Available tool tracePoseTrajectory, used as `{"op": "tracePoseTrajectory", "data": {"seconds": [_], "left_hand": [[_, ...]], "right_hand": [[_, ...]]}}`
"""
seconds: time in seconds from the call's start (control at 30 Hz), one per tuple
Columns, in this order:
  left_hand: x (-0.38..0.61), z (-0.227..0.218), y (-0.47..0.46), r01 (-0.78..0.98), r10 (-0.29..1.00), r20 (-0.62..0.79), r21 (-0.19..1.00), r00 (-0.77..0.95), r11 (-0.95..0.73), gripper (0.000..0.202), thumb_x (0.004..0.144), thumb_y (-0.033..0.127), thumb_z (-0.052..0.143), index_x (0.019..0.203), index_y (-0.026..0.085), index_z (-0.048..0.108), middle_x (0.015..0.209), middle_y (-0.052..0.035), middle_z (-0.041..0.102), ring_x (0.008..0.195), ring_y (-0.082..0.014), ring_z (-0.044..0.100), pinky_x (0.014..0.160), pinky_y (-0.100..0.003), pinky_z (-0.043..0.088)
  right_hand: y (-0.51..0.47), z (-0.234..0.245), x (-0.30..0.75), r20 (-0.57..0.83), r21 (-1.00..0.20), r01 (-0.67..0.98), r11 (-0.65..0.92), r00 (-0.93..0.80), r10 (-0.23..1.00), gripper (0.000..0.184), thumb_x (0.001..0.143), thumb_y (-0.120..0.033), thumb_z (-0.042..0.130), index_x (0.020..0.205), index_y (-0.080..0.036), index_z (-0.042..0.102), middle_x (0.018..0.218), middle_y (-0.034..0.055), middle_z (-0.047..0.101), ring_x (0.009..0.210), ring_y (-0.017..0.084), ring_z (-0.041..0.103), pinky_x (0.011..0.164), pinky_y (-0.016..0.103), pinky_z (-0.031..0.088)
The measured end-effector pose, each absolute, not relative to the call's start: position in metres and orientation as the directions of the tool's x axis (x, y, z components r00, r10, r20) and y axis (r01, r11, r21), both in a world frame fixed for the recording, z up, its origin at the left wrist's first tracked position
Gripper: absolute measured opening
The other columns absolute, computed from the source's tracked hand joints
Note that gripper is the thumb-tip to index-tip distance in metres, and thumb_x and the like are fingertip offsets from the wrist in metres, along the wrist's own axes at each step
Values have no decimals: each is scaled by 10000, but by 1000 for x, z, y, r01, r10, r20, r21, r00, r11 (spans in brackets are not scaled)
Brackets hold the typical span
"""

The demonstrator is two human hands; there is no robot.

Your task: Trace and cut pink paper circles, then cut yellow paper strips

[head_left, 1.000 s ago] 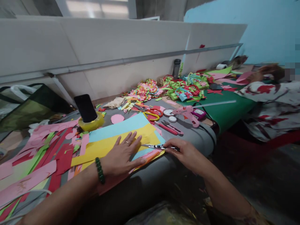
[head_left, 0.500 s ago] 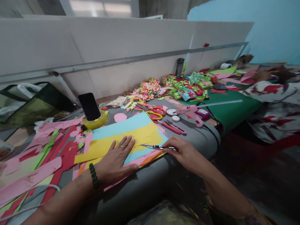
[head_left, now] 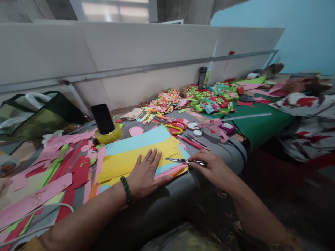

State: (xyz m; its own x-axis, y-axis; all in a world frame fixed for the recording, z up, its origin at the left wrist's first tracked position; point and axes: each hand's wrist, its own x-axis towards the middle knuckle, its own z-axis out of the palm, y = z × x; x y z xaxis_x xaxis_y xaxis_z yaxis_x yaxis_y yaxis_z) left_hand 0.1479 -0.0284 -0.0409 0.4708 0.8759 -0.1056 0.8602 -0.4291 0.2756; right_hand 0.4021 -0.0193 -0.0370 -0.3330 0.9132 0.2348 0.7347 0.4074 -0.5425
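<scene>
My left hand [head_left: 146, 170] lies flat with fingers spread, pressing on a yellow paper sheet [head_left: 117, 162]. The yellow sheet rests over a light blue sheet [head_left: 136, 139], with pink and orange paper edges showing below them at the table's front edge. In my right hand [head_left: 209, 166] is a slim craft knife [head_left: 180, 160] with a silver body and dark handle. Its pointed tip faces left, over the yellow paper just right of my left fingers. Whether the tip touches the paper, I cannot tell.
Behind the sheets lie yellow-handled scissors [head_left: 174, 130], a pink glue gun [head_left: 216, 128] and a pink cutter [head_left: 192, 142]. A phone [head_left: 102, 118] leans on a tape roll [head_left: 108, 136]. Paper strips [head_left: 62, 164] cover the left side. A co-worker's patterned sleeve [head_left: 303, 103] shows at right.
My left hand has slid right across the paper, and the loose yellow strip at the left has shifted right, closer in line with the stack. My right hand has moved slightly right with the craft knife.
</scene>
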Motion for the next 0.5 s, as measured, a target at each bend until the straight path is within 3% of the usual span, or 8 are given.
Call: {"op": "tracePoseTrajectory", "data": {"seconds": [0.5], "left_hand": [[128,-37,-38,863,859,-157,238,487,-445,913,788,766,219,1471,179,66,1539,-51,8,1412,-251,-16,1112,-542,72]], "right_hand": [[-17,-39,405,248,-570,685,453,-382,890,181,844,-279,546,895,-201,702,846,66,615,798,202,583,734,329,451]]}}
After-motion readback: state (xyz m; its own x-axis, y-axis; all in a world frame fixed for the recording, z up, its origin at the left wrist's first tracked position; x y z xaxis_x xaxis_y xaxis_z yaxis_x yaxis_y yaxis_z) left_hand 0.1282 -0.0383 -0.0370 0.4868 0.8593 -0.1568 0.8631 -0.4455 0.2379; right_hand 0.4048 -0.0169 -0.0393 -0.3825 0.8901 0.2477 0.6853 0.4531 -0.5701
